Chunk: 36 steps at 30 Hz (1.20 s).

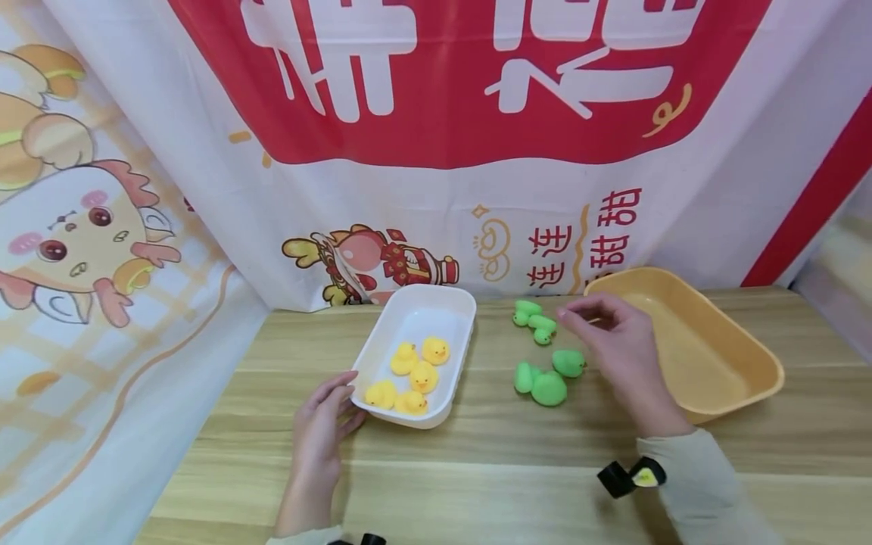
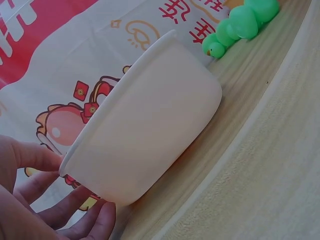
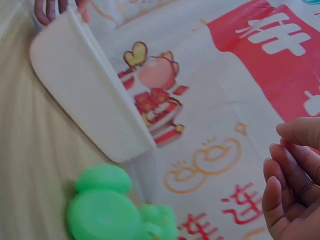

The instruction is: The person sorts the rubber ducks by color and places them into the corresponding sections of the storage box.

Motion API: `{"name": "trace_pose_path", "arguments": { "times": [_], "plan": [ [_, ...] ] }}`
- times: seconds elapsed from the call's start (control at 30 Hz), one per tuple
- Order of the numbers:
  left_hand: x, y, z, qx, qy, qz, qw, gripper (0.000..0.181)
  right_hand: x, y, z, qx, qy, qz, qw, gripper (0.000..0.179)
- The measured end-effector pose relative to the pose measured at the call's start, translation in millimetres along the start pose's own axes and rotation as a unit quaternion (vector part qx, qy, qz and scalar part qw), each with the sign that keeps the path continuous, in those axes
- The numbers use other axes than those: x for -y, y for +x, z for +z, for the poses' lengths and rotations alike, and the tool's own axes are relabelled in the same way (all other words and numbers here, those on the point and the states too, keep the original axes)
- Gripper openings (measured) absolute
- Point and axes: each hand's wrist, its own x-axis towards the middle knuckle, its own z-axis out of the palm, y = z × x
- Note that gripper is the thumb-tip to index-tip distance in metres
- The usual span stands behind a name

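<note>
My left hand (image 1: 322, 424) grips the near left corner of a white plastic tub (image 1: 428, 312), thumb at the rim and fingers below it, as the left wrist view shows. Several yellow toy ducks (image 1: 423, 376) lie inside the tub's near half. To its right, small green toy ducks (image 1: 549, 388) sit on the table in two loose clusters. My right hand (image 1: 623, 344) hovers beside these clusters, its fingers (image 3: 286, 165) loosely bent, thumb close to the index finger, nothing visible between them.
An orange-yellow tub (image 1: 688, 325) stands at the right, partly behind my right hand. The wooden table (image 1: 477, 484) ends at the back against a hanging printed cloth (image 1: 436, 182). Another patterned cloth (image 1: 88, 363) hangs along the left side.
</note>
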Motion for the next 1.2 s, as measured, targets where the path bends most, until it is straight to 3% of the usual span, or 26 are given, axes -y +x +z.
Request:
{"name": "trace_pose_path", "arguments": {
  "times": [0.13,0.23,0.4,0.53,0.73,0.87,0.93,1.0,1.07,1.13,1.2],
  "plan": [
    [-0.1,-0.3,0.8,-0.007,0.009,0.0,0.9999,0.037,-7,4.9,-37,-0.034,-0.023,0.005,0.9991,0.035],
    [-0.5,-0.6,1.8,-0.011,0.023,0.001,0.9997,0.037,-22,10.6,-69,-0.06,-0.054,0.045,0.9958,0.031],
    [-0.5,-1.3,2.7,-0.014,0.031,0.008,0.9994,0.038,-54,15.8,-115,-0.106,-0.114,0.074,0.9851,0.02],
    [-1.2,-4.1,4.5,-0.032,0.021,0.011,0.9992,0.038,-78,14.5,-140,-0.148,-0.155,0.089,0.9728,0.016],
    [-3.6,-5.9,-2.7,-0.059,0.022,0.021,0.9978,0.035,-106,14.3,-159,-0.134,-0.271,0.073,0.9506,0.058],
    [-6.0,-5.8,-5.4,-0.063,0.06,0.022,0.996,0.037,-118,17.0,-164,-0.112,-0.284,0.076,0.9493,0.062],
    [-9.1,-8.0,-3.7,-0.081,0.079,0.038,0.9928,0.036,-124,18.1,-165,-0.097,-0.285,0.082,0.9501,0.064],
    [-13.7,-11.5,2.3,-0.129,0.094,0.081,0.9839,0.033,-129,18.9,-166,-0.085,-0.285,0.084,0.9512,0.063],
    [-21.6,-19.2,13.2,-0.178,0.095,0.141,0.9694,0.028,-133,18.9,-167,-0.076,-0.286,0.084,0.9514,0.063],
    [-30.6,-28.0,29.1,-0.211,0.093,0.224,0.9469,0.023,-136,19.1,-166,-0.069,-0.29,0.083,0.9508,0.062],
    [-38.9,-38.0,48.2,-0.209,0.091,0.313,0.922,0.021,-138,19.2,-165,-0.057,-0.296,0.081,0.9501,0.063]
  ]
}}
